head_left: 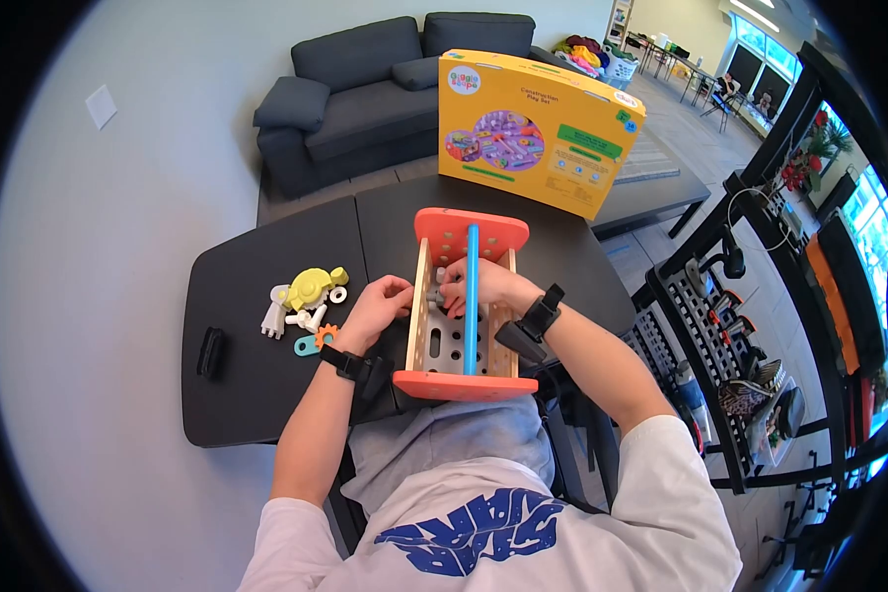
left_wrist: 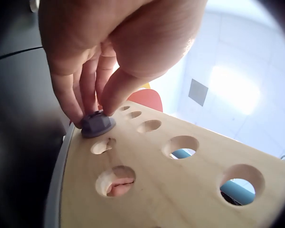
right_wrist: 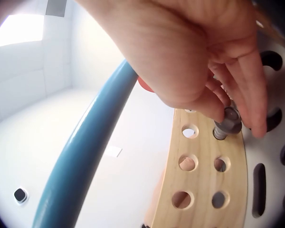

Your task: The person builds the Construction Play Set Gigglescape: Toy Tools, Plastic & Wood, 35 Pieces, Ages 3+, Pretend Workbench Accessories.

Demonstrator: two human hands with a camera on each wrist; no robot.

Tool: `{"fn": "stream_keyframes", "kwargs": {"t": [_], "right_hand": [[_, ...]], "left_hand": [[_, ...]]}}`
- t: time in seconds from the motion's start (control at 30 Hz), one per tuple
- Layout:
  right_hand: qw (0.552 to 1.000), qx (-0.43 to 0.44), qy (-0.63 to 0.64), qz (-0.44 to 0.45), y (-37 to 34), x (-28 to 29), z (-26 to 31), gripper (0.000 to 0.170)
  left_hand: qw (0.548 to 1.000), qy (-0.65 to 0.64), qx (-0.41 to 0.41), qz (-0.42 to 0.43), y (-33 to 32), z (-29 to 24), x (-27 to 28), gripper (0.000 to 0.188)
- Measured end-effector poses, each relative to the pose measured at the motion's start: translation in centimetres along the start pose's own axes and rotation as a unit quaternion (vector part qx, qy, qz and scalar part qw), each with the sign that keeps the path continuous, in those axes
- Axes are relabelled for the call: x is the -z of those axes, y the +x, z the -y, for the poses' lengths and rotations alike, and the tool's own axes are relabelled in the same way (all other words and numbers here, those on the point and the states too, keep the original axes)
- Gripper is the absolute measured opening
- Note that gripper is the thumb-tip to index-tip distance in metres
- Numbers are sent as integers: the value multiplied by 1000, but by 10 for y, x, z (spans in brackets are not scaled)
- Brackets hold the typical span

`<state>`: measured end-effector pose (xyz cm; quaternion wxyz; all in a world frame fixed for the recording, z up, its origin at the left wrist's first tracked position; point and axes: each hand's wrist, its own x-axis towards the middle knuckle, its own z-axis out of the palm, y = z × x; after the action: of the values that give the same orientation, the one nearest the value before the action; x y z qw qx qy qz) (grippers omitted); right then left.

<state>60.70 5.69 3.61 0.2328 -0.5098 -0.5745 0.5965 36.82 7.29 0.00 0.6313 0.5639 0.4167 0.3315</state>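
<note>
A toy toolbox with red end panels (head_left: 472, 385), wooden sides and a blue handle bar (head_left: 472, 306) stands at the table's near edge. Outside its left side, my left hand (head_left: 377, 308) pinches a grey flanged hex bolt head (left_wrist: 99, 124) lying against the holed wooden panel (left_wrist: 147, 156). My right hand (head_left: 493, 286) reaches inside under the bar. Its thumb and fingers pinch a dark grey hex nut (right_wrist: 229, 121) on the panel's inner face. A bit of threaded shank (right_wrist: 220, 134) shows between nut and hole. Fingertips of my left hand show through a lower hole.
Left on the black table (head_left: 257, 395) lie a yellow toy piece (head_left: 311, 286), white pieces (head_left: 273, 318), an orange gear (head_left: 327, 336), a teal link (head_left: 307, 345) and a black object (head_left: 210, 352). A yellow box (head_left: 543, 128) stands behind the toolbox; a tool rack (head_left: 725, 345) is at right.
</note>
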Motion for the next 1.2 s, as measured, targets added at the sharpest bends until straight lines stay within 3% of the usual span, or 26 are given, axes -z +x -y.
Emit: {"fn": "stream_keyframes", "kwargs": {"t": [0.03, 0.13, 0.27, 0.47, 0.63, 0.77, 0.87, 0.93, 1.07, 1.2], "right_hand": [[1000, -12, -4, -1, 1, 0, 0, 21], [998, -21, -62, 19, 0, 1, 5, 24], [987, -25, -151, 47, -3, -1, 9, 28], [999, 15, -42, 4, 0, -2, -1, 26], [999, 11, -49, 17, 4, -1, -3, 24], [999, 4, -38, 1, 7, -1, -4, 28], [996, -7, -79, 36, 5, 0, 0, 31], [994, -1, -104, 35, 2, -1, 3, 31], [984, 26, -178, 12, 6, 0, 1, 30], [992, 42, -115, -13, 6, -2, -4, 28]], "left_hand": [[998, 42, 36, -7, 0, -3, -1, 17], [996, 84, 20, 32, -1, -4, 4, 18], [998, 38, -12, 42, -4, -3, 3, 17], [997, 45, -53, 31, -4, -3, 3, 14], [999, -11, -50, 18, -2, 0, 2, 13], [996, 21, -79, 19, 0, 4, 3, 13], [999, 12, -48, 18, 0, 1, 3, 16], [1000, -6, 22, 19, 0, -2, 4, 21], [999, 26, 21, 27, 3, 3, 8, 19], [998, 33, -32, 52, -2, -1, 6, 19]]}}
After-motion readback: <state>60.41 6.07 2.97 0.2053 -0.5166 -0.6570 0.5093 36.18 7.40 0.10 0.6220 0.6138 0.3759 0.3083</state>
